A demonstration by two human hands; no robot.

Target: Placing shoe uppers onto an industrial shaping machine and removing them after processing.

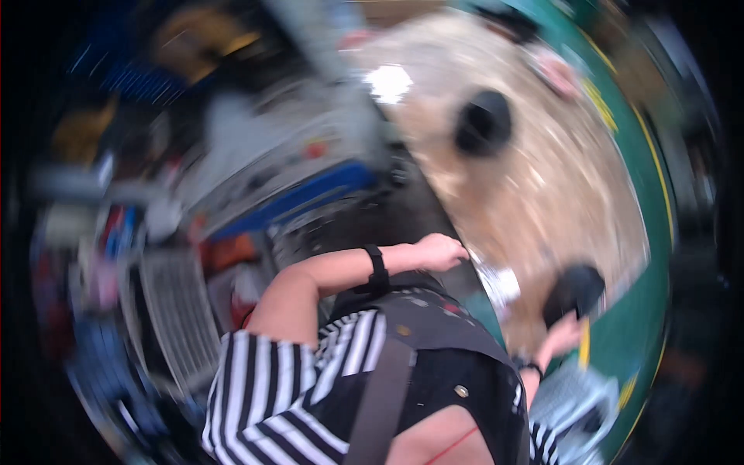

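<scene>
Motion blurs much of the view. My left hand (pixel 442 253), with a black band on its wrist, is held in front of my body beside the long edge of the brown tabletop (pixel 535 190). Its fingers are curled in, and whatever lies inside them is hidden. Lower right, my right hand (pixel 564 335) reaches to the near edge of a black rounded object (pixel 575 293) and seems to touch it. Its fingers are too smeared to show a grip. A similar black rounded object (pixel 483 122) sits farther back on the tabletop. Something white and shiny (pixel 500 285) lies near my left hand.
A grey machine with a blue strip (pixel 310 195) stands at the left. Below it is a pale slatted crate (pixel 178 318). Something pink (pixel 554 71) is at the tabletop's far right. A grey stool-like object (pixel 577 407) stands on the green floor (pixel 643 310) at the right.
</scene>
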